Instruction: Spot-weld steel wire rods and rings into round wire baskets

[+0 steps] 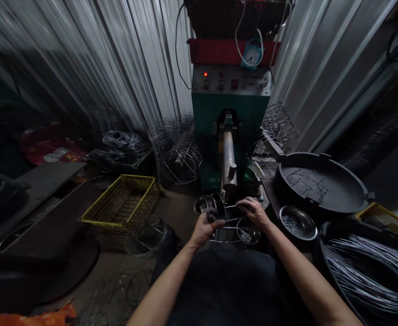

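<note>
My left hand (204, 227) is closed around the rim of a round wire basket frame (215, 213), held just in front of my lap. My right hand (254, 212) pinches the other side of the same frame, fingers curled over its wires. The frame sits right below the metal arm (229, 158) of a green machine (231, 108) with a lit red lamp on its panel. A small steel bowl (248, 233) lies under my right hand.
A yellow wire crate (122, 199) sits on the floor to the left, finished wire baskets (182, 156) behind it. At right are a black round tray (321, 181), a steel bowl of small pieces (296, 222) and coils of wire (368, 271). Corrugated metal walls surround.
</note>
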The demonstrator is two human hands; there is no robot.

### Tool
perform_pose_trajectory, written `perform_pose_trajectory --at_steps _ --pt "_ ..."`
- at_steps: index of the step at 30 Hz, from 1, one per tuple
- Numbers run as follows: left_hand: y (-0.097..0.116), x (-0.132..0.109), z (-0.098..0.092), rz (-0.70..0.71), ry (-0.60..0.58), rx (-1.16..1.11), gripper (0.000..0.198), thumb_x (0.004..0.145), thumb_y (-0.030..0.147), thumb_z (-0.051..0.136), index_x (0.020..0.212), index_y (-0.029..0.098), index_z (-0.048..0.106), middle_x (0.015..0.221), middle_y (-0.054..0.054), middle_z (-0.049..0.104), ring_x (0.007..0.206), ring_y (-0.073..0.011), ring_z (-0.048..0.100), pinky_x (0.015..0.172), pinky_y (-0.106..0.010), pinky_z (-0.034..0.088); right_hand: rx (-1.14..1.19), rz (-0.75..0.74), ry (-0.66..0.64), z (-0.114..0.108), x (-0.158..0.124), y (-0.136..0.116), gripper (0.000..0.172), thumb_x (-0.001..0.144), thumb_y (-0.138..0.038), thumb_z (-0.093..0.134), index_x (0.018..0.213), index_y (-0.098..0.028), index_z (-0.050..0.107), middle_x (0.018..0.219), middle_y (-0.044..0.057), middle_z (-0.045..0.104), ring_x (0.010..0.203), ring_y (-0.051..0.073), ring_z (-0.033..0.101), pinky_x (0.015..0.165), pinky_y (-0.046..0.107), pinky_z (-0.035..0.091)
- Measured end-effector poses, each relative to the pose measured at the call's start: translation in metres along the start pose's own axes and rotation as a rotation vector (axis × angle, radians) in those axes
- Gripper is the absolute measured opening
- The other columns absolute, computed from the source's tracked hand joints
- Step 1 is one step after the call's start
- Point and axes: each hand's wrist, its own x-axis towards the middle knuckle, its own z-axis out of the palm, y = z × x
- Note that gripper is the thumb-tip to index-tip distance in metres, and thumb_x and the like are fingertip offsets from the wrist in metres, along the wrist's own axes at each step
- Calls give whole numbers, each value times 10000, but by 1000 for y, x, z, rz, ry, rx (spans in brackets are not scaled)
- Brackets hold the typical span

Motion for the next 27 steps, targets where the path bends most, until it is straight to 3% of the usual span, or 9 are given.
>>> perform_pose_trajectory --at_steps 27 --pt "5 15 0 -25 -23 -54 491 516 364 728 871 185 440 524 123 390 316 -15 342 278 -134 280 16 -12 -37 -4 13 11 183 820 -326 482 834 -226 635 802 33 626 768 160 553 723 306 387"
